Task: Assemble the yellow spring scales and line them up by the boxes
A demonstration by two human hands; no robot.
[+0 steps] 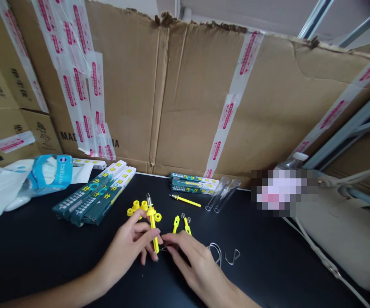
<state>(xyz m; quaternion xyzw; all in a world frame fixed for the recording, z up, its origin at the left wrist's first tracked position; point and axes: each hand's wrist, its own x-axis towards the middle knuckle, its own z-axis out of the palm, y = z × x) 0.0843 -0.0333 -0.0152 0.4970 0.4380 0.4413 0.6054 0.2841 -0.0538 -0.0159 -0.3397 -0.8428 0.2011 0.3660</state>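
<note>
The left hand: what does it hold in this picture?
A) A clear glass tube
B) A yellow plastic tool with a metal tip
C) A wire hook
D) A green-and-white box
B. The left hand has its fingers around the yellow plastic tool, whose metal tip points up above the hand.

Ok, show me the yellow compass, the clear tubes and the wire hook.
Yellow compass [152, 222]: head view, on its yellow arm.
Clear tubes [218, 192]: head view, on the left tube.
Wire hook [227, 259]: head view, on the bent wire.
</note>
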